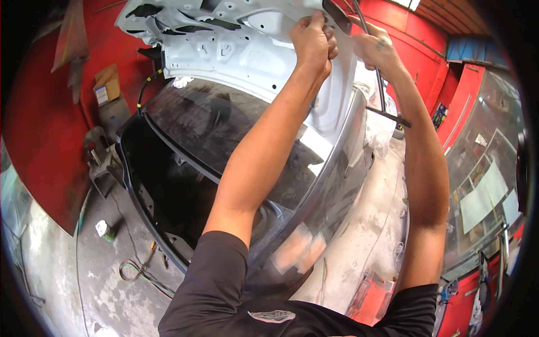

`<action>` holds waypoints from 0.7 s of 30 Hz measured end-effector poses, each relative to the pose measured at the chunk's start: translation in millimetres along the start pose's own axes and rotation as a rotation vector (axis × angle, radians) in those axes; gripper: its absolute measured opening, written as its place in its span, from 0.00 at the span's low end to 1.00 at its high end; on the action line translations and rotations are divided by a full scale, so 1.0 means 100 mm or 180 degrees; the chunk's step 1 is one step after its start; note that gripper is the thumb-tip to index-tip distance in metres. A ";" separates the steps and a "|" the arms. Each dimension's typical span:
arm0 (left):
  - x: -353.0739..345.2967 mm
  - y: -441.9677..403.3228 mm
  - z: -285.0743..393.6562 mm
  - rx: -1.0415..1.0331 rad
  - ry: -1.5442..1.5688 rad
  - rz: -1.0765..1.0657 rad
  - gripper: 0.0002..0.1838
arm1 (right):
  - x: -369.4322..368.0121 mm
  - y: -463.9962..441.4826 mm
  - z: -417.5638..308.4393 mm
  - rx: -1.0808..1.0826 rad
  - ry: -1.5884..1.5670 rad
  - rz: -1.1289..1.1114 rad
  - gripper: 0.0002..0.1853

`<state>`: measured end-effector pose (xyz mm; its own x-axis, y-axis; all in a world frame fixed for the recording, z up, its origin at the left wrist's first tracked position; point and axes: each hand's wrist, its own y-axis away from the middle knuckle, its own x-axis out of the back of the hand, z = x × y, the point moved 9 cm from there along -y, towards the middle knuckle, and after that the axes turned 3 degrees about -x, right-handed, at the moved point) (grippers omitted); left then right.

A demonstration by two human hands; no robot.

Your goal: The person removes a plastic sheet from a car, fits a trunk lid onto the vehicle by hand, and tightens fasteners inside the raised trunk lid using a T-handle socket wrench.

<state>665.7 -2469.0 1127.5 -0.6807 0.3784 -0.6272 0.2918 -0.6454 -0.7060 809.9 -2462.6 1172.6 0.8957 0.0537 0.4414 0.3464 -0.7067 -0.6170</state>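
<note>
A white panel [252, 56], like a raised car lid with cutouts and holes, stands above the dark car body [342, 168]. Near its upper right edge my left hand [315, 42] is raised, its fingers curled closed; what they hold is hidden. My right hand [375, 46] is up beside a dark oval opening [337, 16], with its fingers bent together and their tips partly hidden. A thin dark rod [380, 90] passes right at this hand, and I cannot make out whether the fingers grip it.
Below the lid are the rear glass [219, 118] and the open dark trunk [163, 180]. At left are a chair [101, 157], a cardboard box [106, 84], a can [105, 230] and a coiled hose [132, 271]. A red container [371, 297] lies at lower right.
</note>
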 end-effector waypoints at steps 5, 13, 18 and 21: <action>0.02 -0.01 -0.07 0.0199 0.0338 0.0065 0.18 | 0.00 0.02 -0.01 0.0003 -0.0018 0.0029 0.32; -0.01 -0.12 -0.16 0.0281 0.0604 -0.0335 0.19 | -0.02 0.04 -0.02 0.0012 -0.0084 0.0007 0.32; 0.03 -0.04 -0.08 0.0236 0.0228 0.0021 0.17 | -0.01 0.03 -0.02 0.0001 -0.0027 0.0044 0.33; 0.12 -0.16 -0.15 -0.0070 -0.0148 0.0051 0.23 | -0.02 0.03 0.00 -0.0042 -0.0079 0.0031 0.33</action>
